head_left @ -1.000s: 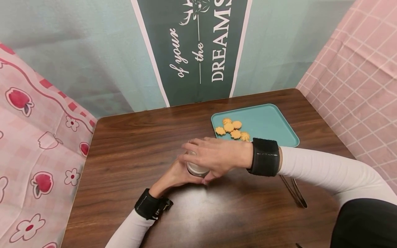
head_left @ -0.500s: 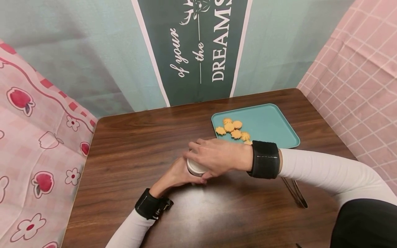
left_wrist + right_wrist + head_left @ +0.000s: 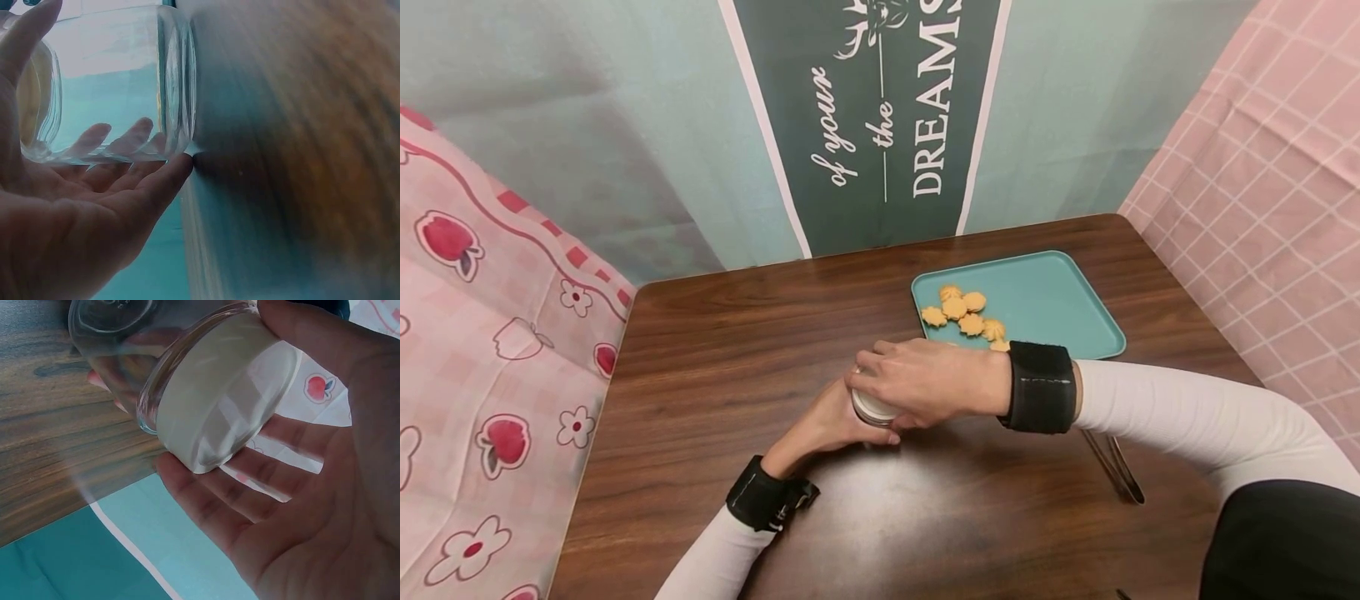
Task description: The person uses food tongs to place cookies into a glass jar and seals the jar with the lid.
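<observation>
The left hand (image 3: 835, 417) curls round the jar (image 3: 112, 94), upright on or just above the table (image 3: 737, 333); the right hand's (image 3: 917, 375) fingers and thumb grip its lid (image 3: 194, 394) — turning seems the step (direction unclear) — and next calls for steadiness.

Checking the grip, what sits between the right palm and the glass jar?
The pale lid on the jar, as the right wrist view shows.

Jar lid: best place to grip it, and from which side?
Probably across its side wall, from above: the lid is round, with a deep edge to pinch, and tops an upright jar. The right hand spans it; the left hand holds the jar below.
</observation>
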`<state>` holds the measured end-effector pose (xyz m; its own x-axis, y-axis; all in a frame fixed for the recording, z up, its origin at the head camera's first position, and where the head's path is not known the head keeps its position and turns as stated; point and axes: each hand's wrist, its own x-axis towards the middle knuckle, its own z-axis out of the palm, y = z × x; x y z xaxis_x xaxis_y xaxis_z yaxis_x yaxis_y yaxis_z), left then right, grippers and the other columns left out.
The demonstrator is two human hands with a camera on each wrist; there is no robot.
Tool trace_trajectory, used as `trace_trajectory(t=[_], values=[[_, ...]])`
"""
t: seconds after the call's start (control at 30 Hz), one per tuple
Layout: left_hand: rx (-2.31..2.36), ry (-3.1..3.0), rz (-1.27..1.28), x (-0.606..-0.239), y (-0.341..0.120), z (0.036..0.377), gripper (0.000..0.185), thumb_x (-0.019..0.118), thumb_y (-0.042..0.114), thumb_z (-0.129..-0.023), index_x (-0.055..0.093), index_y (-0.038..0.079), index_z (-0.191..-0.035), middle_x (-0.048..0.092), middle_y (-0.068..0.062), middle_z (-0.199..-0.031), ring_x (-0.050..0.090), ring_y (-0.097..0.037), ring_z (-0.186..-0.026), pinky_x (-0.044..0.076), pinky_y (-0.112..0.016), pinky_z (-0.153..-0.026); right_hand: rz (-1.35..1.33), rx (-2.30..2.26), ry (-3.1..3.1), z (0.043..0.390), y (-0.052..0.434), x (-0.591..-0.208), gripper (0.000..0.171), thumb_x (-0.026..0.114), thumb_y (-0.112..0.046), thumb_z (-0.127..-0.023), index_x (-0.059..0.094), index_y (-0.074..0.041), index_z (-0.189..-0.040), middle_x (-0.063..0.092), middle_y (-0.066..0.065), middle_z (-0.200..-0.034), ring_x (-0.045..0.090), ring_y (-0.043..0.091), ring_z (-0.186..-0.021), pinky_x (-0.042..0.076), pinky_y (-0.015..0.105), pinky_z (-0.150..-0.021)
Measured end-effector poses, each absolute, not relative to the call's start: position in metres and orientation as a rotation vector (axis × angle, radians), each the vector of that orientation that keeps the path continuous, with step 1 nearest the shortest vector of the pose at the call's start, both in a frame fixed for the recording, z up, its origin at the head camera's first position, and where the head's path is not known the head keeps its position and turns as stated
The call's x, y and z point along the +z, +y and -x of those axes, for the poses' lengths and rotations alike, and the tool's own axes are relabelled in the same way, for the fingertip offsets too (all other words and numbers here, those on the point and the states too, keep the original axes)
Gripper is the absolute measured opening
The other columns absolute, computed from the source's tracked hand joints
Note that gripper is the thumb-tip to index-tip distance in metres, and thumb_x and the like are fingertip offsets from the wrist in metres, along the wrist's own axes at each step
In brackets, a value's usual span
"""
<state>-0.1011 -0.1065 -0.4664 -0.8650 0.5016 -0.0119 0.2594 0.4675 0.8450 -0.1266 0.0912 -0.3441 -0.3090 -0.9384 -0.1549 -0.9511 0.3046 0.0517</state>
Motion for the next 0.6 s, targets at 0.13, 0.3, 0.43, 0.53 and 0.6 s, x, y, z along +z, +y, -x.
trace_trajectory(t=[0.13, 0.3, 0.43, 0.53, 0.6], values=[[1.385, 2.436, -0.68, -0.4675, -0.1069, 0.1019, 0.098, 0.101, 0.036, -0.069, 0.049, 0.006, -0.146, 0.067, -0.004, -0.131, 0.065, -0.017, -0.113, 0.053, -0.038, -0.099, 1.82, 0.161, 2.428, 0.1278, 0.0911, -0.3435, 0.064, 0.091, -0.038, -0.083, 0.061, -0.014, -0.134, 0.061, 0.003, -0.118, 0.061, 0.021, -0.106, 0.059, 0.034, -0.086], [1.419, 2.41, -0.679, -0.4672, -0.1082, 0.1014, 0.098, 0.101, 0.032, -0.07, 0.048, 0.009, -0.149, 0.066, -0.003, -0.134, 0.066, -0.017, -0.116, 0.053, -0.039, -0.101, 1.848, 0.138, 2.398, 0.1291, 0.0914, -0.3433, 0.063, 0.094, -0.027, -0.079, 0.061, -0.014, -0.131, 0.061, 0.002, -0.119, 0.06, 0.022, -0.108, 0.058, 0.035, -0.09], [1.421, 2.405, -0.674, -0.4665, -0.109, 0.1005, 0.1, 0.101, 0.031, -0.071, 0.046, 0.01, -0.152, 0.065, -0.003, -0.136, 0.066, -0.017, -0.117, 0.054, -0.039, -0.101, 1.849, 0.134, 2.389, 0.1294, 0.0923, -0.3427, 0.063, 0.094, -0.025, -0.078, 0.061, -0.014, -0.131, 0.06, 0.002, -0.12, 0.06, 0.022, -0.109, 0.058, 0.035, -0.091], [1.418, 2.402, -0.683, -0.4666, -0.1087, 0.1005, 0.098, 0.1, 0.032, -0.072, 0.047, 0.01, -0.151, 0.066, -0.004, -0.136, 0.066, -0.018, -0.117, 0.054, -0.04, -0.101, 1.848, 0.14, 2.387, 0.1293, 0.0923, -0.3423, 0.064, 0.094, -0.026, -0.078, 0.061, -0.014, -0.131, 0.06, 0.002, -0.12, 0.06, 0.021, -0.109, 0.058, 0.034, -0.091], [1.416, 2.4, -0.686, -0.4667, -0.1085, 0.1007, 0.097, 0.1, 0.033, -0.072, 0.048, 0.01, -0.15, 0.066, -0.004, -0.135, 0.066, -0.018, -0.117, 0.054, -0.04, -0.102, 1.845, 0.141, 2.385, 0.1291, 0.092, -0.3426, 0.065, 0.094, -0.026, -0.078, 0.061, -0.014, -0.132, 0.06, 0.002, -0.12, 0.06, 0.021, -0.109, 0.058, 0.034, -0.092]])
